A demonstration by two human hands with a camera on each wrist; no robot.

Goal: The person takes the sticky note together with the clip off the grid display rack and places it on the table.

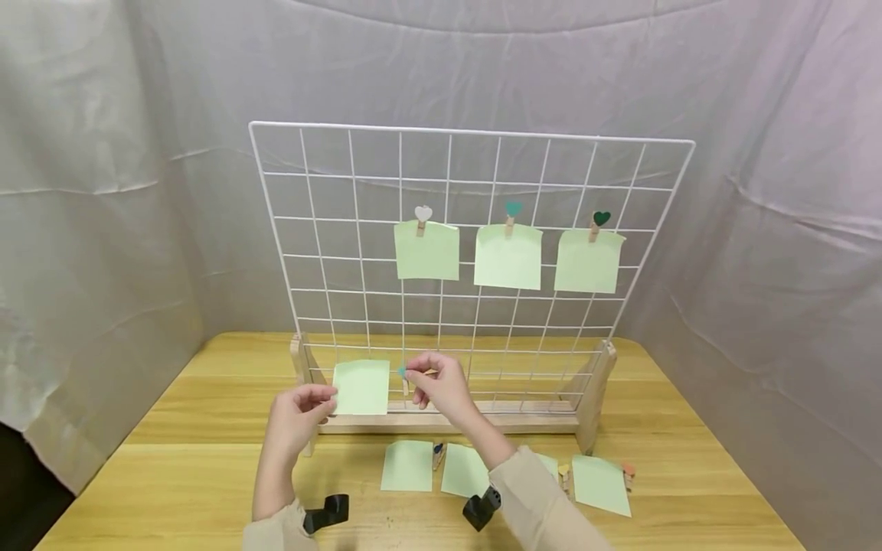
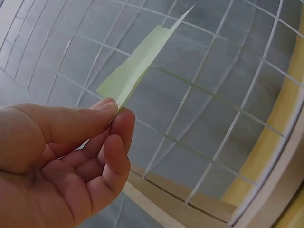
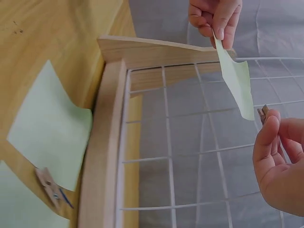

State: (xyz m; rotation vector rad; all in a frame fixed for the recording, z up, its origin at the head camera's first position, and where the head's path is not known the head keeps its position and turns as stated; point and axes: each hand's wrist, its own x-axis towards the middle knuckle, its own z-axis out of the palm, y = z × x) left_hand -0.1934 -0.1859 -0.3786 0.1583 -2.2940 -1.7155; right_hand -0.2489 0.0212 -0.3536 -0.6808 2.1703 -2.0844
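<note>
Between thumb and fingertips my left hand pinches a light green sticky note by its edge, in front of the lower left of the white wire grid. The left wrist view shows that note nearly edge-on and slightly bent. Just to its right, my right hand pinches a small wooden clothespin with a teal top. In the right wrist view, the clothespin's tip points out of the fingers beside the note, apart from it.
Three green notes hang on the grid from clothespins with white, teal and dark green hearts. Several notes and clothespins lie on the wooden table before the grid's wooden base. Grey curtains surround it.
</note>
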